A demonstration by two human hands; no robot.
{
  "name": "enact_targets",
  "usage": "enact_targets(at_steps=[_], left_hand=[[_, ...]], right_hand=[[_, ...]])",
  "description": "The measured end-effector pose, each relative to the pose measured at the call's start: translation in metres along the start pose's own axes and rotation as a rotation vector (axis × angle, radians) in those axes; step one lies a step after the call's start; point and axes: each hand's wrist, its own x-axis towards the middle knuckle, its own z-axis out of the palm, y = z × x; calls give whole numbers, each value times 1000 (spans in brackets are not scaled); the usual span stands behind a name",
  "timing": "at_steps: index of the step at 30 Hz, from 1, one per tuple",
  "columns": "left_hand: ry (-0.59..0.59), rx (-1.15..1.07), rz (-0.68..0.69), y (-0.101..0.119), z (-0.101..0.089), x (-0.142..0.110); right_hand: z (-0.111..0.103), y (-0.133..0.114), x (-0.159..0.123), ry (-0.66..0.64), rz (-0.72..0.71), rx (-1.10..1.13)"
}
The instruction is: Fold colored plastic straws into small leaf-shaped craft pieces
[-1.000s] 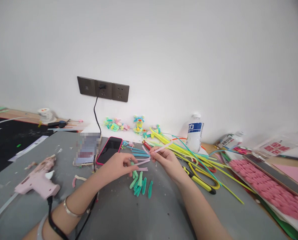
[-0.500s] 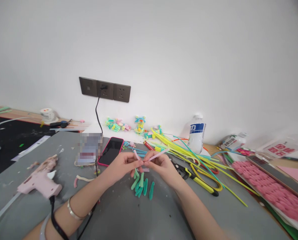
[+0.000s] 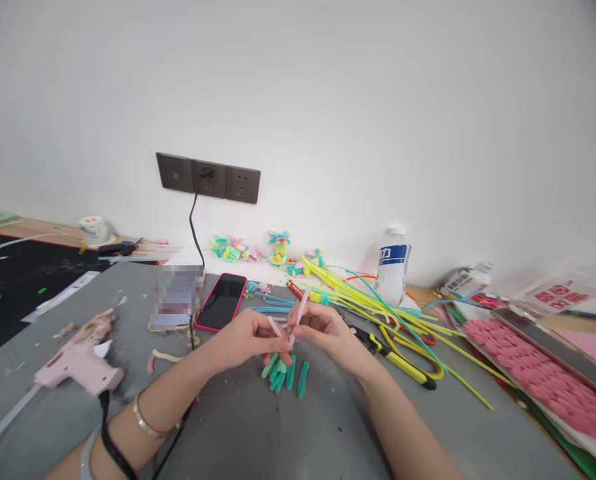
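My left hand (image 3: 252, 340) and my right hand (image 3: 323, 330) meet over the grey mat, both with closed fingers. Between them is a pale pink pipe cleaner (image 3: 302, 308), pinched by my right thumb and fingers and standing nearly upright. A second pale pink end sticks up from my left fingertips; I cannot tell whether it belongs to the same piece. Just below my hands lie several short green pipe cleaner pieces (image 3: 279, 380), some light and some dark, partly covered by my left fingers. One dark green piece (image 3: 303, 380) lies apart on their right.
A pink glue gun (image 3: 83, 363) with a black cord lies at left. Two phones, one a pink-edged phone (image 3: 223, 301), lie behind my left hand. Yellow-handled pliers (image 3: 403, 367), long yellow pipe cleaners (image 3: 378, 300) and a white bottle (image 3: 393, 267) are at right. Small fuzzy figures (image 3: 279, 248) stand by the wall.
The pink pipe cleaner's right-hand end has swung from slanting rightward to nearly upright. My left fingers have dropped slightly over the green pieces. My hands stay close together.
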Motion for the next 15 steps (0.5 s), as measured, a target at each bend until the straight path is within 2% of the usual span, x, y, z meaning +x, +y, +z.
enact_targets(at_steps=[6,15], left_hand=[[-204,-43,-88,-2,1,-4],[-371,-122,-151,-3,1,-7]], right_hand=[[3,-5,-3,-116,59,55],[6,-2,-5,-255,74,152]])
